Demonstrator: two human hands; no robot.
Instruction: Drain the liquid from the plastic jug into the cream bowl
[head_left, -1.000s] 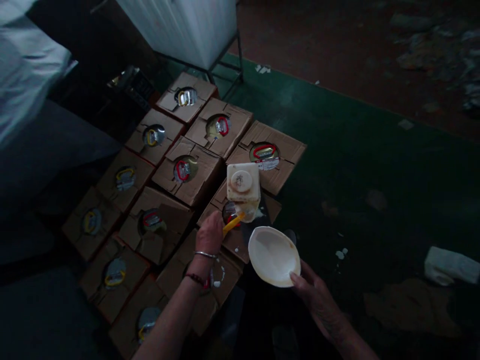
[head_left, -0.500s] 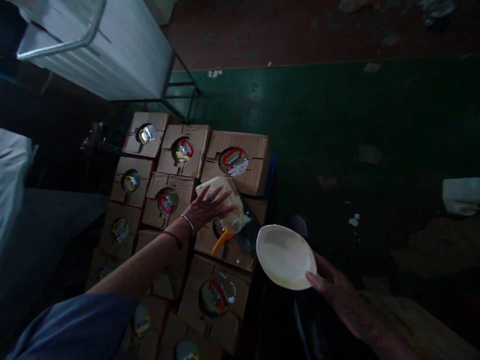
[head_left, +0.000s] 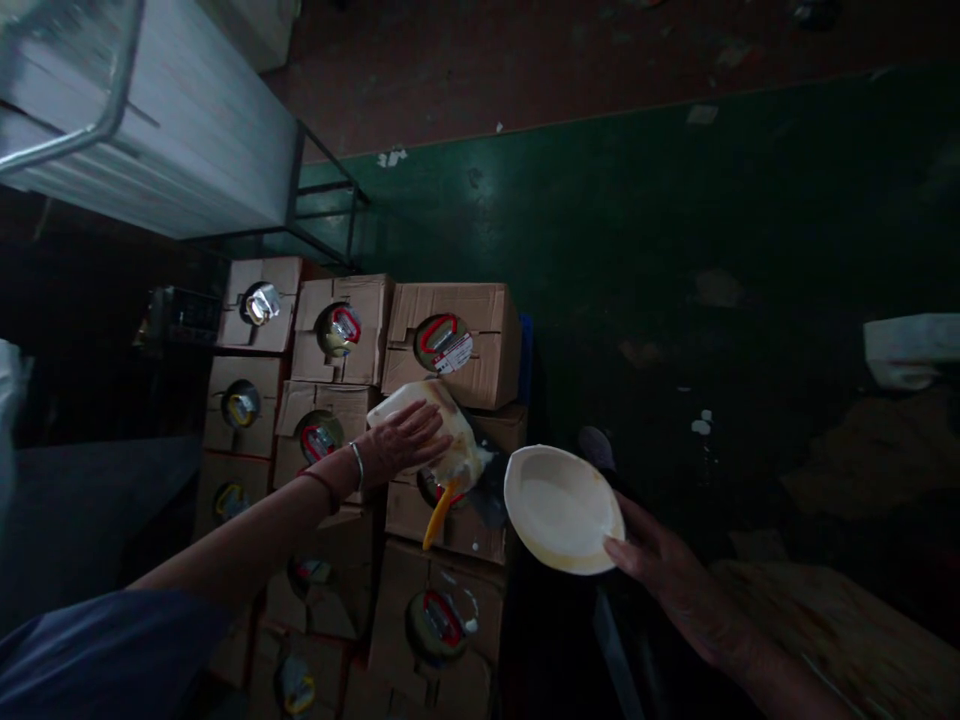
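Head view, seen from above. At the upper left corner, a white ribbed tank [head_left: 172, 150] is being carried on a dark metal frame [head_left: 330, 215]. Below it, cardboard cartons [head_left: 341, 330] are being kept in close rows on the floor, each with a round cut-out in its top through which a capped opening with a red or yellow ring is being shown. The left hand [head_left: 401, 442] is being laid flat, fingers spread and extended, on a pale cream container [head_left: 442, 430] that is being tilted over the carton at the right edge of the stack; nothing is being gripped by this hand, only pressed. A bangle [head_left: 358, 465] is being worn at its wrist. A yellow handle [head_left: 437, 515] is being shown beneath the container, angled downward over the carton top. Just right of the stack's right edge, a cream oval bowl [head_left: 562, 508] is being held by its lower right rim in the right hand [head_left: 667, 580], thumb over the rim and fingers closed beneath. The green floor [head_left: 675, 220] is being shown beyond, with white spots [head_left: 701, 425] near the bowl and a white object [head_left: 911, 350] at the right edge.
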